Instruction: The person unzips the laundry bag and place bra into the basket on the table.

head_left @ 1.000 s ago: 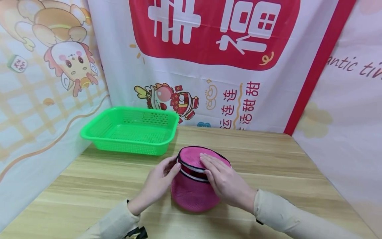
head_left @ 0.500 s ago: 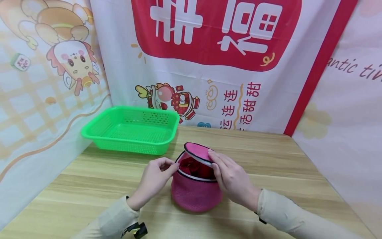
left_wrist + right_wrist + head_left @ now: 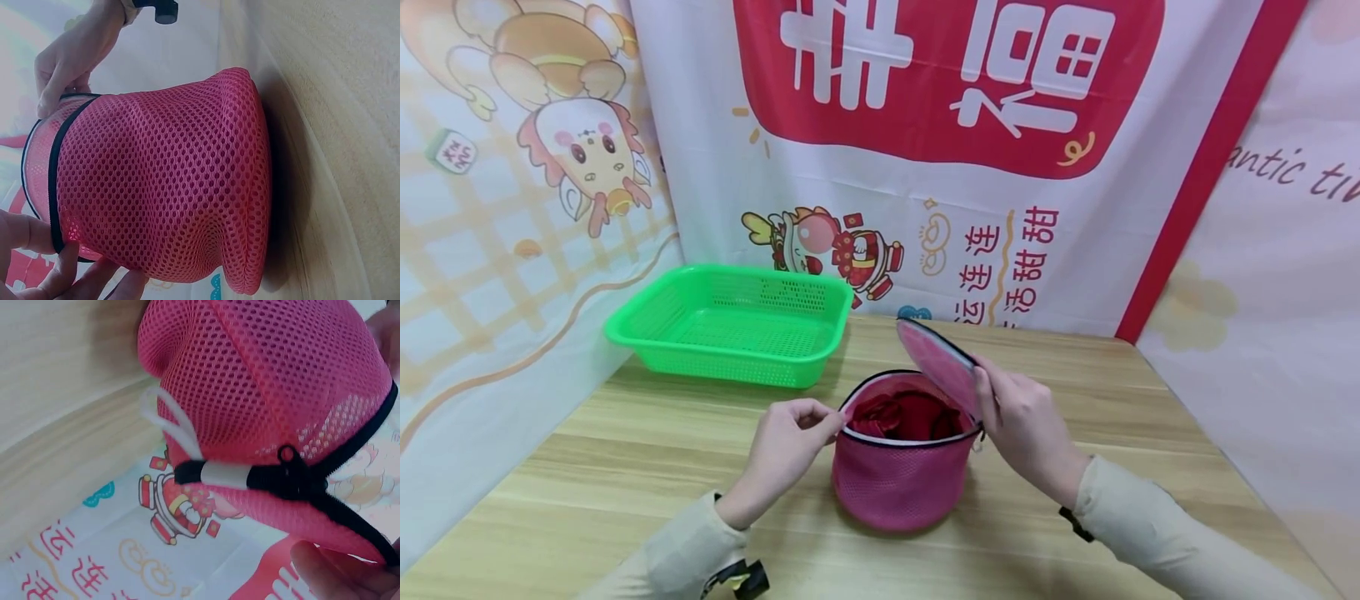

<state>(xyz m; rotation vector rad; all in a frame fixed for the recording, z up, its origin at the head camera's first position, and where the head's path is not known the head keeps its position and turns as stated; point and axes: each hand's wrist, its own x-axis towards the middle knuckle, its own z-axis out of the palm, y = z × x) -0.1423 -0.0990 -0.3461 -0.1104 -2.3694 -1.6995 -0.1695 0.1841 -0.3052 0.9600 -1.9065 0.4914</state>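
Head view: I look down on a wooden table (image 3: 1075, 392) with printed banners behind it; I go from the biggest thing to the smallest.
Green basket (image 3: 730, 323): a perforated plastic tray at the far left of the table, well apart from the hands; I see nothing lying in it.
Mesh laundry bag (image 3: 895, 479): a pink round zip bag standing upright near the middle of the table, nearer to me than the basket; its mouth is open.
Bag contents: dark red cloth (image 3: 906, 415) is bunched inside, filling the mouth; I cannot tell which garment it is.
Lid flap (image 3: 938, 365): the round pink lid is tipped up and to the right, hinged at the bag's right rim.
Right hand (image 3: 1026, 425): fingers curled round the near edge of the lid flap, holding it up.
Left hand (image 3: 790, 446): pinching the bag's left rim, with thumb and fingers closed on it.
Step in hand: as I judge it, opening the bag, and that looks nearly done.
Next move: I judge a hand must leave its hold and reach into the mouth while the other steadies the soft wall.
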